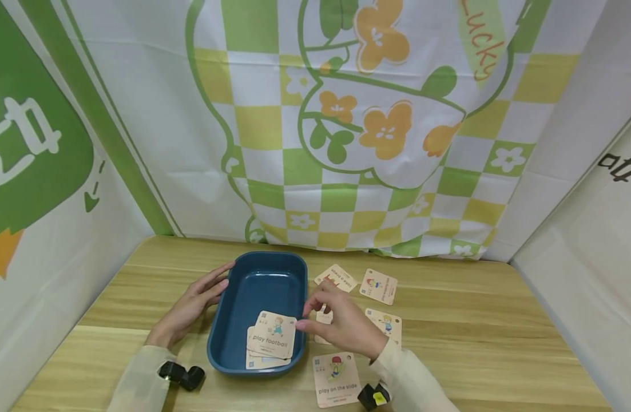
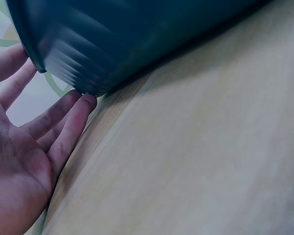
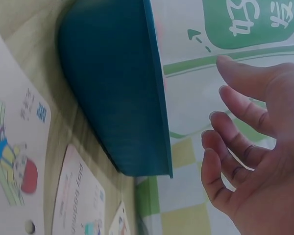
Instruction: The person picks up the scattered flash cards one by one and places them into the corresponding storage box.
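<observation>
A deep blue rectangular dish (image 1: 261,289) stands on the table, with several small picture cards stacked in its near end. The top one is a "play football" card (image 1: 276,337). My left hand (image 1: 194,303) lies along the dish's left side, its extended fingers touching the rim and outer wall, as the left wrist view shows. Over the right rim hovers my right hand (image 1: 343,320), fingers loosely bent and nothing between thumb and fingers in the right wrist view. A "play on the slide" card (image 1: 337,377) lies on the table just below it.
Right of the dish lie a "take a break" card (image 1: 336,277), another picture card (image 1: 379,286) and a card (image 1: 384,326) partly covered by my right hand. A "play badmin…" card (image 3: 78,196) shows in the right wrist view. A patterned curtain (image 1: 264,126) hangs behind the wooden table (image 1: 459,332).
</observation>
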The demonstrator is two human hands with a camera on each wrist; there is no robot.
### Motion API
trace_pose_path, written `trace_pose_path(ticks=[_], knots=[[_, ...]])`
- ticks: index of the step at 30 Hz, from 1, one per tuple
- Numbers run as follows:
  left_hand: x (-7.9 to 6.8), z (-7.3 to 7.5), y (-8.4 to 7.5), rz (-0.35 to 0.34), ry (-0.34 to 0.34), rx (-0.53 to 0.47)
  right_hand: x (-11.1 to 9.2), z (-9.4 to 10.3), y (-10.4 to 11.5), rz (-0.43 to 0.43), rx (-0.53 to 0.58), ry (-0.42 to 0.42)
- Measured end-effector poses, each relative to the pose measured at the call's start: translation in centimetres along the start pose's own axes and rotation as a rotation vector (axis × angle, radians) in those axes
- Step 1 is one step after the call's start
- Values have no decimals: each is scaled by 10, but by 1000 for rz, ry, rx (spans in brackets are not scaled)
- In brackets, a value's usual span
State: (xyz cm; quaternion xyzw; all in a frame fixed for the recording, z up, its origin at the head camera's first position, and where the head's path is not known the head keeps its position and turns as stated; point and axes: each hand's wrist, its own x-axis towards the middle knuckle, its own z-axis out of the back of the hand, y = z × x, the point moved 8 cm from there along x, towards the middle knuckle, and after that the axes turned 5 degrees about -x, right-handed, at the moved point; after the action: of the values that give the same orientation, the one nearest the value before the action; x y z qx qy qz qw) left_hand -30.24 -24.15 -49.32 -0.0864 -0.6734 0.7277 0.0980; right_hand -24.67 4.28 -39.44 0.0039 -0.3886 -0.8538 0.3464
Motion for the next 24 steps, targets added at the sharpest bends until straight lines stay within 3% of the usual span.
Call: trace_pose_path(ticks=[14, 24], knots=[[0, 0, 0, -1, -1, 3, -24, 22, -13, 0, -140, -82], [1, 0, 1, -7, 0, 5, -43, 37, -30, 10, -338, -149]])
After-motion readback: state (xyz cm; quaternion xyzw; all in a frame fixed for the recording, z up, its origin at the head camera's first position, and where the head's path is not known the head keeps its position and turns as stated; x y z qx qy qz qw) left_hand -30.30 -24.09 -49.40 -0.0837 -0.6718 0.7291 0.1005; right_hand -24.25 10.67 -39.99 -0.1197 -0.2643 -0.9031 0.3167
